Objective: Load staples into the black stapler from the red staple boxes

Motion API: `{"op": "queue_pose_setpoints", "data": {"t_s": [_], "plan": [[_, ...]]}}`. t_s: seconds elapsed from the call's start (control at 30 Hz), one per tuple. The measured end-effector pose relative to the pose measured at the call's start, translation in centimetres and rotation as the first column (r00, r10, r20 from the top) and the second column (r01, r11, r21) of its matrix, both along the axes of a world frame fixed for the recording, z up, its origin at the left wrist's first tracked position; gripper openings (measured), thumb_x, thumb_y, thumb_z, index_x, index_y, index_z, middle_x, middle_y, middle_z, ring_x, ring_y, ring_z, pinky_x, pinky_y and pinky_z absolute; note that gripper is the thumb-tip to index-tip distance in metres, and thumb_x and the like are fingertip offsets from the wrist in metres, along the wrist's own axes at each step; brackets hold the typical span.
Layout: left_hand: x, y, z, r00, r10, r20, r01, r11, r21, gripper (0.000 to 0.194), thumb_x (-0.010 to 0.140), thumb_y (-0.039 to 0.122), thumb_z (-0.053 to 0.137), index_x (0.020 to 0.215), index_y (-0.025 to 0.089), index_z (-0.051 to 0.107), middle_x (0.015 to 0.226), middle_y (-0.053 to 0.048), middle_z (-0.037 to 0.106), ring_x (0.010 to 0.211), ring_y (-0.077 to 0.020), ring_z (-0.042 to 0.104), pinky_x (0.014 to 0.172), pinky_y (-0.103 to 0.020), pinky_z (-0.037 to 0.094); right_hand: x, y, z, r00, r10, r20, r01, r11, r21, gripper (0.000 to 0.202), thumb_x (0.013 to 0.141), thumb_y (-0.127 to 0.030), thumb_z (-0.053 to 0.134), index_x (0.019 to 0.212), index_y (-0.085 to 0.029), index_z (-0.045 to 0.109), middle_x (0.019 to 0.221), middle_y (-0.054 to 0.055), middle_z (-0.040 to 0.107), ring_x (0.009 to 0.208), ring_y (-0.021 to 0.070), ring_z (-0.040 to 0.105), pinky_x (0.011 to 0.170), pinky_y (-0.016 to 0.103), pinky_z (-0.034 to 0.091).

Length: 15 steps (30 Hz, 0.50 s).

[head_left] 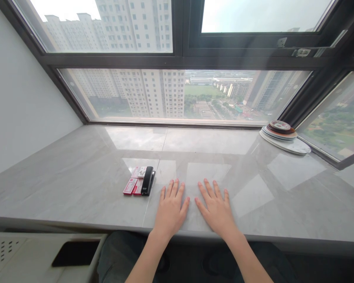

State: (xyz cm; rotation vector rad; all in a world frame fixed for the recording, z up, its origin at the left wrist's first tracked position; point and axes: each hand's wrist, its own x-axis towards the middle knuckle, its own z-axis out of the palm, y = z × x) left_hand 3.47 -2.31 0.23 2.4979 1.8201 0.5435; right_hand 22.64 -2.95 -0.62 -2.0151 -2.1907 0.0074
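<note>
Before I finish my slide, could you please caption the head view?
Left hand and right hand rest palm-down on a grey ledge, right of a black stapler and boxes.

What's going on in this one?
A person has both bare hands resting palm down and open on a grey counter below a window, holding nothing. The left hand is the one nearer the black stapler, which lies just beyond it to the left, next to some small red-and-white boxes. The right hand touches only the counter. A stack of round, plate-like pieces sits in the far right corner.
</note>
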Motion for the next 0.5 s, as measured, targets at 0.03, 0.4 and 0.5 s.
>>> {"op": "queue_pose_setpoints", "data": {"t_s": [0.03, 0.4, 0.5], "plan": [[-0.01, 0.00, 0.03, 1.000, 0.001, 0.000, -0.001, 1.000, -0.003, 0.054, 0.107, 0.043, 0.036, 0.158, 0.028, 0.037, 0.169, -0.006, 0.030, 0.157, -0.0281, 0.023, 0.126, -0.056, 0.024, 0.00, 0.01, -0.03, 1.000, 0.002, -0.001, -0.002, 1.000, 0.000, 0.063, 0.105, -0.057, 0.029, 0.164, -0.037, 0.024, 0.173, -0.004, 0.013, 0.159, 0.0338, 0.006, 0.123, 0.065, 0.006], [-0.06, 0.16, 0.02, 1.000, -0.001, -0.012, 0.001, 1.000, -0.007, 0.054, 0.106, 0.043, 0.038, 0.158, 0.028, 0.037, 0.168, -0.007, 0.030, 0.157, -0.0284, 0.024, 0.125, -0.056, 0.024, 0.04, 0.01, 0.12, 1.000, 0.004, -0.007, -0.004, 1.000, -0.002, 0.063, 0.105, -0.056, 0.030, 0.164, -0.037, 0.025, 0.173, -0.004, 0.014, 0.159, 0.0338, 0.005, 0.123, 0.064, 0.005], [-0.02, 0.17, 0.01, 1.000, -0.004, -0.003, 0.004, 1.000, -0.011, 0.054, 0.106, 0.043, 0.039, 0.158, 0.027, 0.038, 0.168, -0.007, 0.030, 0.157, -0.0284, 0.024, 0.125, -0.056, 0.025, 0.05, -0.01, 0.17, 1.000, 0.008, -0.017, -0.007, 1.000, 0.008, 0.062, 0.105, -0.056, 0.030, 0.164, -0.037, 0.024, 0.173, -0.003, 0.014, 0.159, 0.0340, 0.006, 0.123, 0.064, 0.006]]}}
